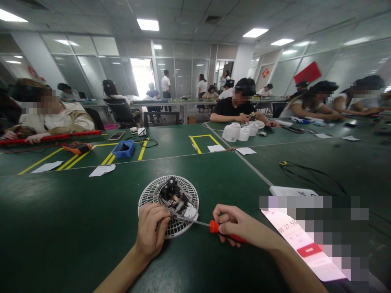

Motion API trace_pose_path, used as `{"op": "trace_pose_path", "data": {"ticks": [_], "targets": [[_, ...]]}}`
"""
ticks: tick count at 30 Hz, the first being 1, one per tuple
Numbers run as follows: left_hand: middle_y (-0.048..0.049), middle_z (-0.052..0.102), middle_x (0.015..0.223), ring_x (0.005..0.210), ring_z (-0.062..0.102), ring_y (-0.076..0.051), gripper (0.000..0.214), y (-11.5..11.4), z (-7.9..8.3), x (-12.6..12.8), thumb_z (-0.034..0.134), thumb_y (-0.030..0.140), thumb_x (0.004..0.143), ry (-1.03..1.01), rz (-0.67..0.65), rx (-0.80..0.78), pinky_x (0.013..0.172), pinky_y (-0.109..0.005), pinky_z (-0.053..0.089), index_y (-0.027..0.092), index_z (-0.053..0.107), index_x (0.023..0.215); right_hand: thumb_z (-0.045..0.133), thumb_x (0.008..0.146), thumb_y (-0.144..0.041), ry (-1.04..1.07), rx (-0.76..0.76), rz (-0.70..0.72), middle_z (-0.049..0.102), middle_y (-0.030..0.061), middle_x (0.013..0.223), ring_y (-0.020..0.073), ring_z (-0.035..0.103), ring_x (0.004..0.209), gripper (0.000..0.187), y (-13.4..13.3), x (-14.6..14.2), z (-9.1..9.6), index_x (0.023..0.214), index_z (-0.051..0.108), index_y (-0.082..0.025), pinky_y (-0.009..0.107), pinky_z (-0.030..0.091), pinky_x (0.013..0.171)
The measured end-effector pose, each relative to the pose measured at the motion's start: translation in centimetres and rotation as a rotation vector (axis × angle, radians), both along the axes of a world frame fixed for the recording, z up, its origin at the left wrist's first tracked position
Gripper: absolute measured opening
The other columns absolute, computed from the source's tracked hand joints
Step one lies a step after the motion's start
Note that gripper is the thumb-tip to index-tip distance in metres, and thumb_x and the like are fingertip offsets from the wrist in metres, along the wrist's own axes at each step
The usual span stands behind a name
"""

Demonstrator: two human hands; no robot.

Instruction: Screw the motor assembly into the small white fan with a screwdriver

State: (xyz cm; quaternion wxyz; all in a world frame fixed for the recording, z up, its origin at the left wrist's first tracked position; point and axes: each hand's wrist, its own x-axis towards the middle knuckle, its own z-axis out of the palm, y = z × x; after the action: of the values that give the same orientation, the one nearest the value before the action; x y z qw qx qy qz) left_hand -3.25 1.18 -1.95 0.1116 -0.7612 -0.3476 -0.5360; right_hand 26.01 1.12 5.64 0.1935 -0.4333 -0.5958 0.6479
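Note:
A round white fan grille (147,194) lies on the green table in front of me, with a dark motor assembly (172,189) and loose wires at its centre. My left hand (152,231) is at the grille's near left side. Its fingers are pinched together by the motor; what they grip is hidden. In my right hand (235,226) is a screwdriver (214,226) with a red and black handle. Its long shaft points left, nearly level, and the tip ends close to my left fingertips among the motor parts.
A phone (302,240) showing a timer lies at the right, by a white object (293,191). A black cord (311,169) is beyond them. Farther off are a blue bin (124,149), an orange tool (77,148), papers and white housings (231,132). Several people sit around the tables.

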Motion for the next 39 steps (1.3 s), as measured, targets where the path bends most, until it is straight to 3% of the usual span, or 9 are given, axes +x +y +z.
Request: {"op": "trace_pose_path", "data": {"ticks": [19, 29, 39], "targets": [[-0.0046, 0.069, 0.092, 0.094, 0.062, -0.019, 0.02, -0.1, 0.2, 0.2, 0.049, 0.006, 0.091, -0.056, -0.034, -0.027, 0.088, -0.038, 0.05, 0.02, 0.059, 0.101, 0.065, 0.077, -0.023, 0.004, 0.043, 0.019, 0.066, -0.0037, 0.071, 0.0077, 0.05, 0.053, 0.019, -0.3, -0.8, 0.3, 0.088, 0.049, -0.021, 0.018, 0.036, 0.047], [-0.0047, 0.066, 0.091, 0.096, 0.06, -0.02, 0.018, -0.2, 0.5, 0.4, 0.047, 0.006, 0.091, -0.097, -0.027, -0.022, 0.087, -0.037, 0.049, 0.019, 0.057, 0.097, 0.071, 0.079, -0.023, 0.045, 0.074, 0.032, 0.062, -0.0035, 0.078, 0.0101, 0.05, 0.063, 0.022, -0.4, -1.1, 0.0, 0.088, 0.052, -0.02, 0.022, 0.04, 0.058], [-0.0053, 0.066, 0.091, 0.096, 0.061, -0.021, 0.016, -0.2, 0.5, 0.4, 0.045, 0.009, 0.092, -0.089, 0.011, 0.012, 0.085, -0.038, 0.051, 0.02, 0.056, 0.097, 0.081, 0.071, -0.021, -0.016, 0.203, -0.024, 0.055, -0.0041, 0.078, 0.013, 0.05, 0.072, 0.028, -0.7, -1.2, 0.7, 0.089, 0.06, -0.019, 0.023, 0.039, 0.065]]}}
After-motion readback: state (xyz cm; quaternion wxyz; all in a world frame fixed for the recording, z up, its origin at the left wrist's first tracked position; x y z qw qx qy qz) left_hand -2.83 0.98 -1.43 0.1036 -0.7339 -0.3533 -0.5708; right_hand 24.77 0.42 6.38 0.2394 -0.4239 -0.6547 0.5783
